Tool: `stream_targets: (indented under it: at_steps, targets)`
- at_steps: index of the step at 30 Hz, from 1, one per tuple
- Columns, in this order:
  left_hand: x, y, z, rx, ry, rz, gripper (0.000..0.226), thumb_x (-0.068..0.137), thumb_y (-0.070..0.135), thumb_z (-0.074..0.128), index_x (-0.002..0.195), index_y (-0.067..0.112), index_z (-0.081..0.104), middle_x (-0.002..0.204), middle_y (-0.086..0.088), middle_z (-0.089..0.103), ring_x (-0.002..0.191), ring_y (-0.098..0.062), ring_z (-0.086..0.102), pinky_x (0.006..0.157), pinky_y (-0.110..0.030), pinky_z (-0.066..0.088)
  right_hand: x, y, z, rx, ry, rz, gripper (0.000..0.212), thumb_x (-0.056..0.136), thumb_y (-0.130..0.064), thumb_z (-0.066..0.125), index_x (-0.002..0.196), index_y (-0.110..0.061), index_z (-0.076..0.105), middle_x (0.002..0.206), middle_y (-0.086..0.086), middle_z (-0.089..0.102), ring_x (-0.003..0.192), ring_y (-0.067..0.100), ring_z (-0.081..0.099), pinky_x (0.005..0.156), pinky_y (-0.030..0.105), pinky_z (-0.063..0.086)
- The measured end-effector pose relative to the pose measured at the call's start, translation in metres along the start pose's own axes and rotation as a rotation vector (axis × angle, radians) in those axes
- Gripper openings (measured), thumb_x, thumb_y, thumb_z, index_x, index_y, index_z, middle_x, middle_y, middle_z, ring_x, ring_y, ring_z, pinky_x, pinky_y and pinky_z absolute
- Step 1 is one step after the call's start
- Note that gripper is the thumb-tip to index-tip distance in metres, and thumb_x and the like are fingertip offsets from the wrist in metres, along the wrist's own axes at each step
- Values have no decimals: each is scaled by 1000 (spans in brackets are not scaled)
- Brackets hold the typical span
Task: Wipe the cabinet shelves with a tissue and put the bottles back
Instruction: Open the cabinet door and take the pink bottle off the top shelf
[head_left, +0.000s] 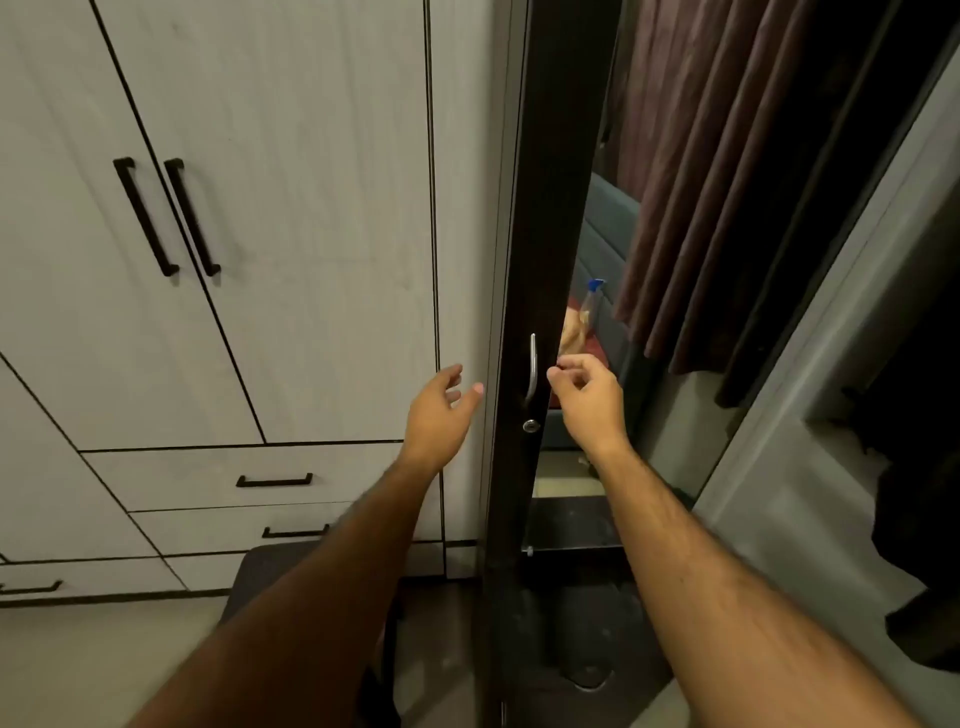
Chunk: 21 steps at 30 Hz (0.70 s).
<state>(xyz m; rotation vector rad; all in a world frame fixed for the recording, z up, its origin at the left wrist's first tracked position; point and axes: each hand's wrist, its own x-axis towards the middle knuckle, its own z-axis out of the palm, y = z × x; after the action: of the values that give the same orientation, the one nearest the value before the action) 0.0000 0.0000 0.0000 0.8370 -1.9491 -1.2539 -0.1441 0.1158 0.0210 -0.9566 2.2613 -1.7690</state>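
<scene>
A tall dark cabinet door (545, 208) stands ajar in the middle of the view, with a silver handle (532, 369) and a round lock (531, 426). My right hand (584, 395) is at the door's free edge just right of the handle, fingers curled round that edge. My left hand (441, 408) hovers open left of the door, in front of the white wardrobe, touching nothing. Past the door's edge a clear bottle with a blue cap (593, 299) shows partly. A dark shelf (571, 525) shows low inside the cabinet. No tissue is in view.
A white wardrobe (260, 234) with black handles and drawers fills the left. Brown curtains (727, 182) hang at the right, beside a grey frame (831, 338). A dark stool or mat (270, 577) lies on the floor below my left arm.
</scene>
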Motion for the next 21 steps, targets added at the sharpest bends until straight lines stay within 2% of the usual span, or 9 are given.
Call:
stream_targets:
  at_steps: [3,6,14,17,21]
  targets:
    - [17,7,1,-115,65,-45,41,98,33,55,136,18,52,133,0,58,116,-9,54,96,-25,44,8,-3,4,34,37,11,16,93,-26,61,105,-17,68,90,-5,68,86,11,66,75,31,57]
    - [29,15,9,-186,73,-44,35,99,31,54,130,17,58,123,3,62,114,-12,58,103,-37,49,13,-5,11,67,39,8,13,92,-26,61,92,-17,70,86,-2,70,84,14,67,77,37,58]
    - [58,23,19,-344,1,-1,27,99,24,53,124,18,64,113,6,65,111,-8,59,101,-40,50,14,-10,33,35,143,-31,14,93,-24,62,84,-18,70,71,-3,69,64,9,66,54,22,51]
    - [63,22,16,-354,-63,5,24,98,22,55,120,19,65,108,9,68,106,-7,63,94,-36,54,9,-11,40,20,193,8,16,95,-27,60,83,-21,68,72,-4,70,65,5,66,52,17,48]
    - [66,17,12,-358,-114,14,24,95,19,60,119,19,65,104,13,66,101,-3,63,94,-35,55,-2,-11,46,-24,211,28,14,95,-25,59,82,-26,66,74,-6,67,65,0,62,52,12,45]
